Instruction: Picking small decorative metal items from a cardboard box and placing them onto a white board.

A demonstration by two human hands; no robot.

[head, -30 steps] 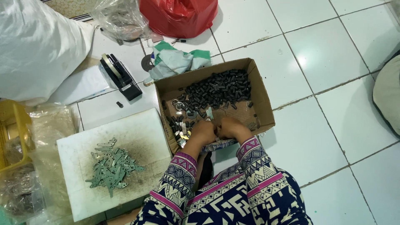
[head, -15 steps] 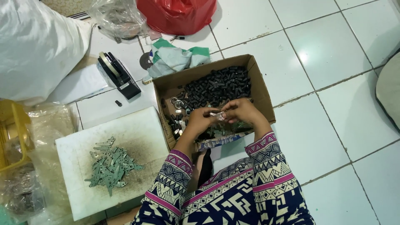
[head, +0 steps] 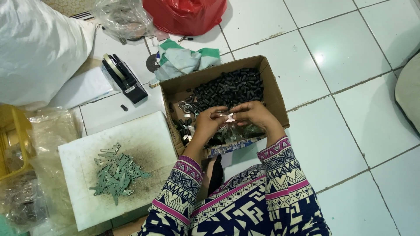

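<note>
1. At the far left a big white sack point(head: 37, 48) leans by a yellow crate point(head: 11, 144) and crumpled clear bags point(head: 30, 192), all on the tiled floor point(head: 350, 65)
2. A white board point(head: 144, 140) lies on the floor with a heap of flat grey-green metal pieces point(head: 116, 172) on it; above it stands a black tape dispenser point(head: 124, 78)
3. The cardboard box point(head: 275, 94) sits right of the board, holding a mass of small black cylinders point(head: 229, 89) toward the back and a few shiny rings point(head: 187, 107) at its left side
4. The left hand point(head: 209, 124) hovers over the box front, fingers pinched on one end of a small pale part point(head: 229, 117)
5. The right hand point(head: 253, 113) meets it from the other side, fingers closed on the same part, so both hands hold it just above the box contents
6. The part looks tiny, whitish and faintly glossy; its exact shape is too small to tell
7. I judge it light and stiff, easy to drop, best gripped by its edges with fingertips
8. Behind the box lie a green and white cloth point(head: 183, 59) and a red plastic bag point(head: 186, 15)
</note>
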